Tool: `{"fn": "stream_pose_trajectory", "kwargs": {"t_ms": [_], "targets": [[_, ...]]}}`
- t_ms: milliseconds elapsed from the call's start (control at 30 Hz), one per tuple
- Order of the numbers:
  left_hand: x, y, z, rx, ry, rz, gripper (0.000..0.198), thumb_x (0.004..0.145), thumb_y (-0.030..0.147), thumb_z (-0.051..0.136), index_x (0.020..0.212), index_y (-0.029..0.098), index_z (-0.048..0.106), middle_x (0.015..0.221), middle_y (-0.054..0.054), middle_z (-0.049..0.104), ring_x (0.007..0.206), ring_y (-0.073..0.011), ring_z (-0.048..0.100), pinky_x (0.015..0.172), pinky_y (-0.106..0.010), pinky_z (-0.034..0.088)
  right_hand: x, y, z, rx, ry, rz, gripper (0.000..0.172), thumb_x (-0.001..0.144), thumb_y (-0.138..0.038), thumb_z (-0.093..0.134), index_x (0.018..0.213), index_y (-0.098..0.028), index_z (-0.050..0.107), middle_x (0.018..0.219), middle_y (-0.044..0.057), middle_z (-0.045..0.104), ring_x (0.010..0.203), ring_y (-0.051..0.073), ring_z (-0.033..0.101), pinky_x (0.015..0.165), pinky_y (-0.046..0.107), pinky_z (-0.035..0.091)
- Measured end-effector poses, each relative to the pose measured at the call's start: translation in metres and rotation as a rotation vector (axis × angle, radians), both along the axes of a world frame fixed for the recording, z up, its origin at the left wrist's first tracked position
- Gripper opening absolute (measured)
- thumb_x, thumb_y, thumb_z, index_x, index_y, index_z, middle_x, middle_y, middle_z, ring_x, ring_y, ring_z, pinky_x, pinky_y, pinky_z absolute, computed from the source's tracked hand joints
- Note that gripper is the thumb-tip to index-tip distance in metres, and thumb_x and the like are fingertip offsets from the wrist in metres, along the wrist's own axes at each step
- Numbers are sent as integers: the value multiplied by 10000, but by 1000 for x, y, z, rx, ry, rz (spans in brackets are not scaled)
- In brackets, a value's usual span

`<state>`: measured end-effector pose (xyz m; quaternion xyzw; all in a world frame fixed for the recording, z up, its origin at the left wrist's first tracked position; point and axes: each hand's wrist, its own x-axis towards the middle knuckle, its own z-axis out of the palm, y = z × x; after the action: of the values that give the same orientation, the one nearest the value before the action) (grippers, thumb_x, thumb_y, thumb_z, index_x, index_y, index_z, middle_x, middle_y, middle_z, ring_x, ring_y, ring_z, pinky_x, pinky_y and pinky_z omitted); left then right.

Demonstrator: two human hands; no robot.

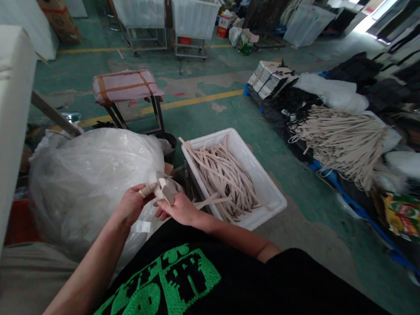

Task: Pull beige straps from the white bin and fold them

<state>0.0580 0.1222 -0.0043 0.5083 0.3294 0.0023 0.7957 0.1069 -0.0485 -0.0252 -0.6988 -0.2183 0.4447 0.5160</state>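
Note:
In front of my waist, my right hand [180,210] is closed round a folded beige strap [167,192], whose flat ends stick up past the fingers. A beige strip [208,200] runs from beside that hand towards the white tub [270,203]. My left hand [134,203] is just to the left, its fingers pinched at the pale bundle; a wrapped beige band shows at the fingertips. I cannot make out exactly where the strap passes between the hands. Inside the tub lies a loose heap of long beige straps [227,178].
A big clear plastic bag [92,164] bulges left of my hands, beside a white table [4,103]. Beyond it stands a padded stool [127,86]. On the right, a pallet carries beige cord bundles [345,139]. Wheeled white bins [194,13] stand at the back.

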Motion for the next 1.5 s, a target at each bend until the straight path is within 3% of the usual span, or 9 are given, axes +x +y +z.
{"fn": "stream_pose_trajectory", "kwargs": {"t_ms": [133,333,533,700,900,1167,1300,1400,1500], "targets": [[2,12,6,6,14,120,404,430,359,1011,695,125,814,791,-108,799,788,-210,714,738,-277,591,-7,-13,-3,-63,-17,71,366,1029,-423,617,825,-163,773,679,25,740,684,173,752,739,281,582],[0,-14,10,-29,-10,-148,431,509,467,994,524,147,706,488,-22,612,486,-136,539,563,-285,510,9,1,8,57,156,-75,434,1009,-546,623,916,-145,762,732,47,755,643,166,736,677,291,602],[2,-1,13,58,-30,35,456,410,432,1022,661,135,783,657,-77,743,710,-218,695,726,-313,570,10,-5,12,88,262,-25,463,942,-589,709,944,-126,744,726,43,758,618,149,717,667,281,595],[1,-12,16,-37,-78,-195,432,576,468,976,527,161,676,465,-26,595,466,-168,560,566,-325,520,17,5,22,103,228,-94,418,996,-530,648,886,-137,737,698,34,750,612,147,723,663,271,602],[8,6,15,52,-52,121,294,587,301,979,694,134,762,684,-71,747,775,-233,722,771,-321,577,22,-3,29,114,260,43,418,928,-547,745,923,-129,749,723,36,765,603,152,727,631,263,588],[0,2,26,-93,-26,52,230,704,280,932,705,107,780,761,-121,792,729,-234,745,752,-331,602,29,-12,19,130,-1,-4,447,997,-556,623,915,-141,767,714,28,738,483,115,602,576,272,541],[-11,-7,33,-173,16,-49,228,705,278,944,724,109,792,757,-128,795,662,-208,726,691,-302,587,53,-4,20,188,-289,-280,311,1009,-406,611,1149,-183,775,1099,82,799,895,186,738,874,327,603],[-16,-13,36,-205,-21,-146,274,666,311,976,755,112,809,770,-136,798,671,-216,728,689,-298,580,62,5,21,305,-384,-85,244,915,-320,728,1133,-233,792,1355,51,737,1275,229,662,1126,363,504],[-15,-18,34,-230,-67,-195,346,682,418,972,771,122,817,779,-144,798,700,-233,733,708,-309,582,64,11,25,301,-399,-19,194,907,-296,720,1065,-227,808,1203,47,796,1177,235,711,1083,367,525]]}}
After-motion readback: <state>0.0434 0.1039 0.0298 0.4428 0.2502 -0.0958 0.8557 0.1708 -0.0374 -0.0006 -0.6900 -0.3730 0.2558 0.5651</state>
